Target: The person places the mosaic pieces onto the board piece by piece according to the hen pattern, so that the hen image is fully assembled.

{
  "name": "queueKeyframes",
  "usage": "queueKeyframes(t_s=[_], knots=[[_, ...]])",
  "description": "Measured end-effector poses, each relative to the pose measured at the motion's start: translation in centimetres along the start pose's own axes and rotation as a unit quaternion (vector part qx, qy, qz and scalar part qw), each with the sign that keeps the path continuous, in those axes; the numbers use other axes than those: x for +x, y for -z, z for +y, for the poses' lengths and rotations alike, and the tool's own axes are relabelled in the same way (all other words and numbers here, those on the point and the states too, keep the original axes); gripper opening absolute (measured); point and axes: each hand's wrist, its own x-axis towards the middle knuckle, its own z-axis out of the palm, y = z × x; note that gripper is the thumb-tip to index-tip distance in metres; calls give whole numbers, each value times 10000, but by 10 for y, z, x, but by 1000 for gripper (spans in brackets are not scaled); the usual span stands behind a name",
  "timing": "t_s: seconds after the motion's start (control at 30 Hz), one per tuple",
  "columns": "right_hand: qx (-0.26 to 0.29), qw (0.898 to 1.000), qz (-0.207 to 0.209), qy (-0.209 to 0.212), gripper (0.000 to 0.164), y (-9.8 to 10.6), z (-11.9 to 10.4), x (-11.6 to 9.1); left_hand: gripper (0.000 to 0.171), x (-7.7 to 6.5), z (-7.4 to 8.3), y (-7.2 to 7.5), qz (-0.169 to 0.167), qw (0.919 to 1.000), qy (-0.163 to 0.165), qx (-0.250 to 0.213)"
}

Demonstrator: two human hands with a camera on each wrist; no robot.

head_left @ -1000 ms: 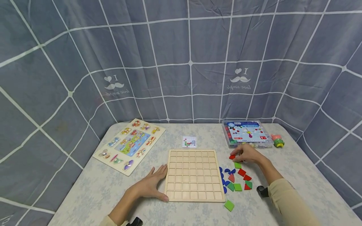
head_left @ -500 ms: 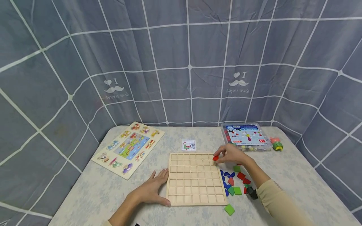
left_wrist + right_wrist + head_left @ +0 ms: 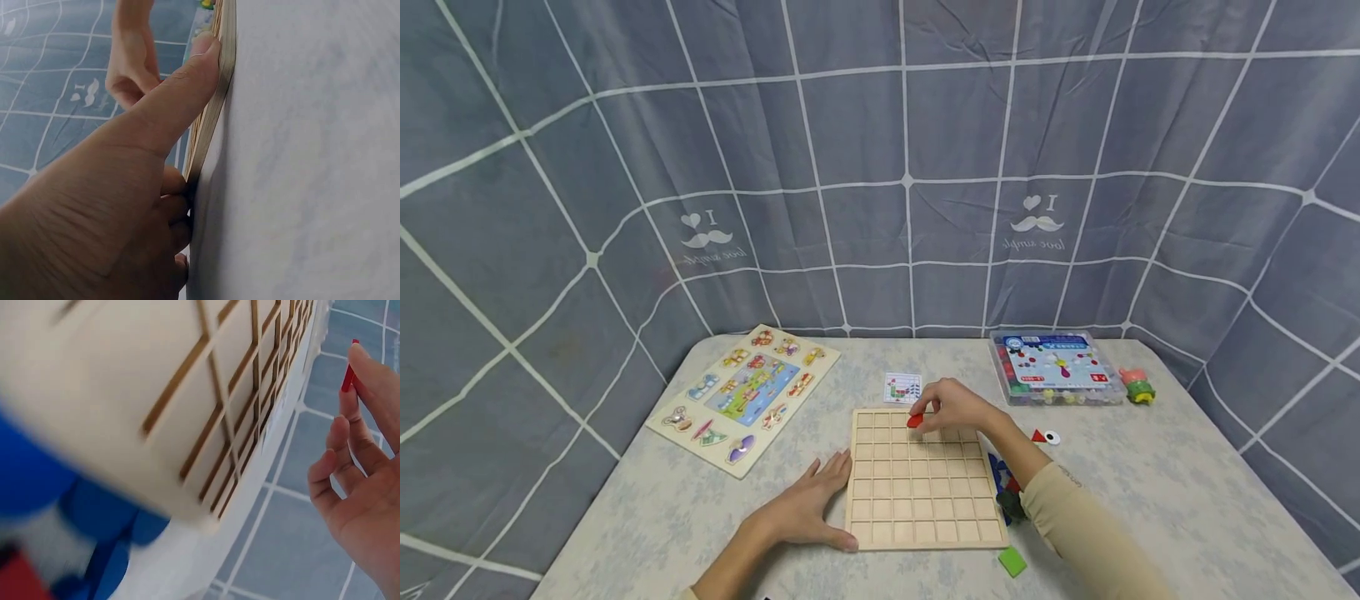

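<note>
A wooden grid board (image 3: 923, 492) lies on the table in the head view, its square cells bare where they show. My right hand (image 3: 958, 407) pinches a small red piece (image 3: 915, 421) between thumb and finger over the board's far rows. In the right wrist view the same red piece (image 3: 351, 367) appears edge-on as a thin flat chip. Resting against the board's left side is my left hand (image 3: 803, 505), fingers extended and thumb at the near corner. The left wrist view shows that thumb (image 3: 187, 78) touching the wooden edge. Blue pieces (image 3: 997, 471) beside the board are partly hidden by my right arm.
Behind the board lies a small pattern card (image 3: 902, 387). A picture puzzle (image 3: 752, 392) is at left, a clear plastic box (image 3: 1060, 371) and a small toy figure (image 3: 1138, 387) at back right. A green square (image 3: 1012, 562) and an eye-printed white disc (image 3: 1052, 437) lie at right.
My right hand has picked up the red piece from the loose pieces on the right and carried it left over the board. My left hand stays at the board's left side.
</note>
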Motion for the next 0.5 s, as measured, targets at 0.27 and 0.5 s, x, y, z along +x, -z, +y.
queueKeyframes(t_s=[0.27, 0.5], knots=[[-10, 9996, -169, -223, 19, -19, -7, 23, 123, 1, -2, -1, -43, 10000, 1, 63], [-143, 9981, -369, -473, 18, -38, -16, 35, 123, 1, -3, -2, -90, 9999, 9, -46]])
